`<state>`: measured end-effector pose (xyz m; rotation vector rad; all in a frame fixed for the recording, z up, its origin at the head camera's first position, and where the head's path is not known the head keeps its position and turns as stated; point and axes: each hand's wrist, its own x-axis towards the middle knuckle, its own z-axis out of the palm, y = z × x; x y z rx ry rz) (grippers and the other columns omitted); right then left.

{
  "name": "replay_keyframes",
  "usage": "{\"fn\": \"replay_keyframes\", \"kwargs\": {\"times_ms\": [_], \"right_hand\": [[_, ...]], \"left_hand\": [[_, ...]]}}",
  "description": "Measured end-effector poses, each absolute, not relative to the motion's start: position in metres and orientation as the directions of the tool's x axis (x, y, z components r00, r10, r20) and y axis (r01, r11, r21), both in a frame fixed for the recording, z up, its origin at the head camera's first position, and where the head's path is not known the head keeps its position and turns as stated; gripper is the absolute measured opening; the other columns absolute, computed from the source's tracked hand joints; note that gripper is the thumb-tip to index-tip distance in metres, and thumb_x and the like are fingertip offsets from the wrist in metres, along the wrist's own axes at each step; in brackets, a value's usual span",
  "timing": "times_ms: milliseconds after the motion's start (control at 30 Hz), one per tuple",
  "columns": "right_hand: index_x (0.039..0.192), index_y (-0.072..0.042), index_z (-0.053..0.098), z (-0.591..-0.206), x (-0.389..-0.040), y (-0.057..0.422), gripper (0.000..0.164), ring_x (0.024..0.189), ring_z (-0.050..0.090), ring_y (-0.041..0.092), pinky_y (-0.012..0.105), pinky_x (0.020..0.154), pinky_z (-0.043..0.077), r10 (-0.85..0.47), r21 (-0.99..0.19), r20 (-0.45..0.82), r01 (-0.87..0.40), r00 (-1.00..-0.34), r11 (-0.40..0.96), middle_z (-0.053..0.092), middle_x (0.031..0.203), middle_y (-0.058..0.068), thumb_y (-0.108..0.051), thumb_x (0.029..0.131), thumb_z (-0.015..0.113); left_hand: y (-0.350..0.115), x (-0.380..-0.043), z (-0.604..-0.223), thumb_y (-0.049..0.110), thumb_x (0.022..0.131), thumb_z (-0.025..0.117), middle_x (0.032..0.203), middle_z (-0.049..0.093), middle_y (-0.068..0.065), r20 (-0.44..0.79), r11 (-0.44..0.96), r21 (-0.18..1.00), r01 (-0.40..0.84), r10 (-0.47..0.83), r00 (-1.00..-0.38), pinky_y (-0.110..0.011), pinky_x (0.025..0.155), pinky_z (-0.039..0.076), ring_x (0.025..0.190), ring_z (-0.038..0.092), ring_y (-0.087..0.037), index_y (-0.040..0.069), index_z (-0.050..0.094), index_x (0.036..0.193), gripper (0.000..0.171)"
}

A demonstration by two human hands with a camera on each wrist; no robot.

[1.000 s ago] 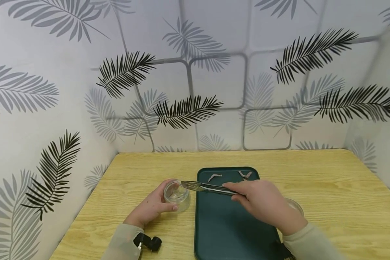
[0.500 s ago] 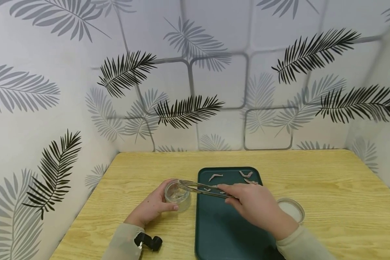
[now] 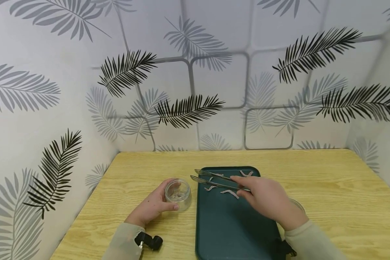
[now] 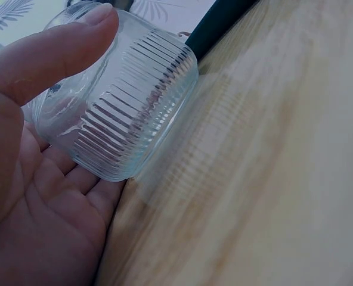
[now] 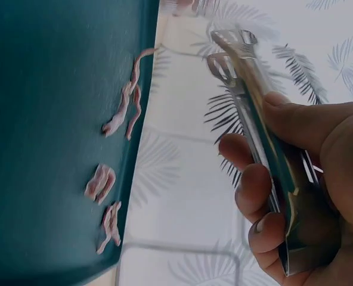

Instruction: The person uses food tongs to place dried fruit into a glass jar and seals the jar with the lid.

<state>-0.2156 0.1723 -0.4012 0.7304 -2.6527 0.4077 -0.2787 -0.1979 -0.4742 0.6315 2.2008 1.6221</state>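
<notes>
My left hand wraps round a small clear glass jar standing on the table left of the tray. The thumb lies along the near side of the jar's ribbed wall, and pale bits show at its bottom. My right hand grips metal tongs above the tray. Their two arms stand apart, with the tips over the tray's far left edge and nothing between them. Several thin pinkish strips, like scraps of raw meat, lie at the far end of the dark green tray.
A round clear dish or lid is partly hidden behind my right wrist, at the right of the tray. Everything stands on a yellow wood-grain table, with leaf-patterned walls behind and at the sides.
The tongs were over the jar's mouth, nearly closed, then spread there. Now they have moved right, away from the jar, toward the tray. Bits show in the jar. My left hand stays put.
</notes>
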Motion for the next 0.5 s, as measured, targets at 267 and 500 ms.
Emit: {"fn": "replay_keyframes", "kwargs": {"times_ms": [267, 500], "right_hand": [[0.139, -0.021, 0.064, -0.404, -0.225, 0.189, 0.049, 0.046, 0.037, 0.005, 0.028, 0.046, 0.031, -0.378, -0.243, 0.283, -0.447, -0.881, 0.861, 0.051, 0.062, -0.016, -0.028, 0.092, 0.076], [0.141, -0.017, 0.063, -0.409, -0.234, 0.204, 0.05, 0.046, 0.037, 0.011, 0.031, 0.047, 0.03, -0.318, -0.257, 0.222, -0.37, -0.922, 0.893, 0.055, 0.063, -0.008, -0.027, 0.093, 0.075]], "left_hand": [[-0.198, -0.278, -0.473, 0.012, 0.087, 0.081, 0.158, 0.038, -0.012, -0.007, 0.253, 0.956, 0.151, 0.533, -0.846, -0.048, 0.112, 0.03, 0.141, 0.04, -0.031, 0.016, 0.03, 0.157, 0.087], [-0.198, -0.278, -0.473, 0.011, 0.087, 0.081, 0.158, 0.037, -0.012, -0.013, 0.248, 0.958, 0.143, 0.538, -0.843, -0.041, 0.111, 0.033, 0.141, 0.04, -0.031, 0.017, 0.03, 0.157, 0.087]]}}
